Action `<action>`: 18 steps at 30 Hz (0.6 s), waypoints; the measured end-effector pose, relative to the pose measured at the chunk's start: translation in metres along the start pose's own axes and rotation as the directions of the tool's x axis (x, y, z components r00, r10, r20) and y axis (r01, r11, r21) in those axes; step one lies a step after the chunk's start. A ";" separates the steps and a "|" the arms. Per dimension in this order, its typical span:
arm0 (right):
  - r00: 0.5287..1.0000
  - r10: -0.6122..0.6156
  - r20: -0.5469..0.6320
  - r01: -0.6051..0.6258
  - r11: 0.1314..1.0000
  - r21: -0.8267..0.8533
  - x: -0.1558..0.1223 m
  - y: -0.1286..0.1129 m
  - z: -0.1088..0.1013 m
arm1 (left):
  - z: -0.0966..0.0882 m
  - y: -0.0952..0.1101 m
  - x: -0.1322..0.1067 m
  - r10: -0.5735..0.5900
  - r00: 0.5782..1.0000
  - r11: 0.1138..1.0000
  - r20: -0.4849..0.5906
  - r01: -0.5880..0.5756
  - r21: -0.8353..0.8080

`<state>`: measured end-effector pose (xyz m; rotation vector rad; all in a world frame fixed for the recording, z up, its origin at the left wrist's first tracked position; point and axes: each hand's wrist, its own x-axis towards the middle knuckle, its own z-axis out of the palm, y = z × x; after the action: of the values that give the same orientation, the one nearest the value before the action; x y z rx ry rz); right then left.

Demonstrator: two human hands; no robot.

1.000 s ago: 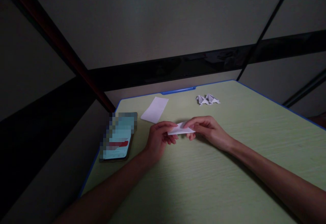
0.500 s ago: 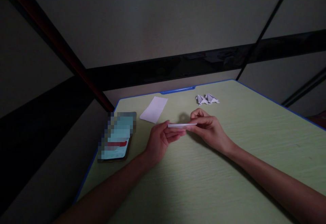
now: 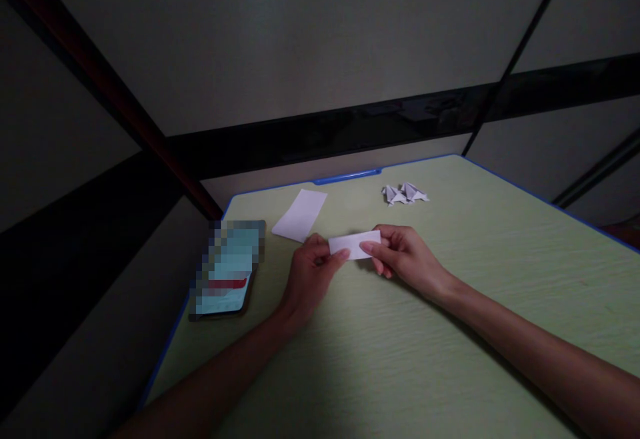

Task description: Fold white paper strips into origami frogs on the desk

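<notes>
White paper strip (image 3: 355, 242) held over the tabletop (image 3: 480, 239), short of its far edge, fingers of left hand (image 3: 309, 282) and right hand (image 3: 410, 259) clamped on its two ends; judged risk: uneven thumb pressure skewing or buckling it.

Two hands (image 3: 311, 276) (image 3: 413, 259) mid-frame, one folded paper (image 3: 355, 240), one loose sheet (image 3: 301, 214), two paper figures (image 3: 394, 195) (image 3: 413, 192) right of centre, one phone (image 3: 231, 259) at left, one table (image 3: 500, 239)

Dark rectangular phone (image 3: 229, 271): left, on green blue-edged table (image 3: 480, 246)
White rectangular paper sheet (image 3: 303, 212): behind, right of phone
White folded-paper figures (image 3: 410, 193): right of sheet
White folded paper strip (image 3: 355, 240): before figures, probably above table
</notes>
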<state>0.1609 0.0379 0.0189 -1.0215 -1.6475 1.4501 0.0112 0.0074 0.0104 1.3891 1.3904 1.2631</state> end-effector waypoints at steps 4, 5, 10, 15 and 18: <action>0.998 0.034 0.056 -0.036 0.999 0.019 0.000 -0.001 0.000 | -0.002 0.000 0.002 -0.049 0.989 0.995 0.137 0.060 -0.077; 0.996 0.036 0.081 -0.037 0.999 0.021 -0.001 0.000 0.000 | -0.002 0.000 0.002 -0.081 0.983 0.991 0.164 0.098 -0.096; 0.989 0.046 0.144 -0.045 0.999 -0.012 0.000 0.003 0.001 | 0.000 0.003 0.000 -0.157 0.978 0.975 0.135 0.175 -0.136; 0.992 0.061 0.109 -0.059 0.998 -0.016 0.000 0.002 0.003 | 0.002 0.005 -0.002 -0.172 0.983 0.972 0.055 0.179 -0.154; 0.993 0.073 0.091 -0.076 0.997 0.020 0.000 0.002 0.004 | 0.004 0.004 -0.002 -0.163 0.986 0.971 0.030 0.166 -0.171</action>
<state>0.1577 0.0365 0.0168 -1.0279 -1.6673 1.5814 0.0159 0.0052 0.0132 1.1397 1.3226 1.2305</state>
